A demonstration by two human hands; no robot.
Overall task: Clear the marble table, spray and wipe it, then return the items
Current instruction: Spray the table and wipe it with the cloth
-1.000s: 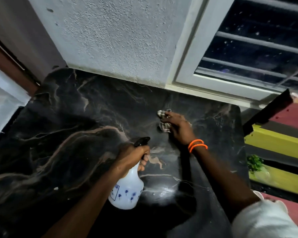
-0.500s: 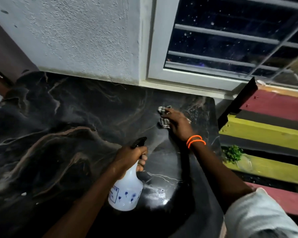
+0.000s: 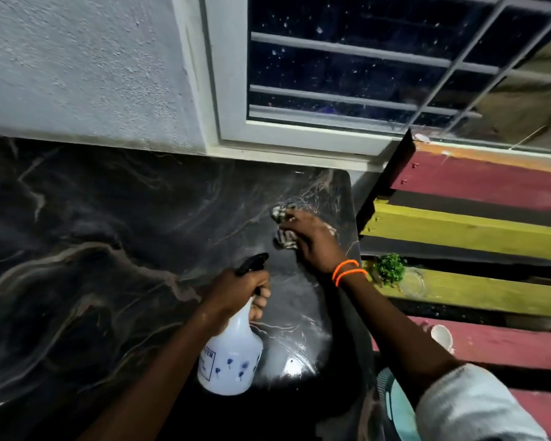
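Wiping now nearer the far right corner of the dark veined marble counter [image 3: 115, 237]: right hand [image 3: 312, 240], fingers closed on the crumpled checked cloth [image 3: 282, 226]. Left hand [image 3: 236, 294] still gripping the white plastic spray bottle [image 3: 229, 358]. Wiping probably near its end.

We see two bare forearms reaching out from below. Our right wrist wears two thin orange bands [image 3: 349, 272], set close together and lying just behind the right hand [image 3: 312, 240]. Higher up that arm, a pale grey-white sleeve [image 3: 471, 405] is pushed up to about the elbow, its cloth loosely bunched. Our left hand [image 3: 236, 292] and forearm carry nothing: no band, no sleeve in view.
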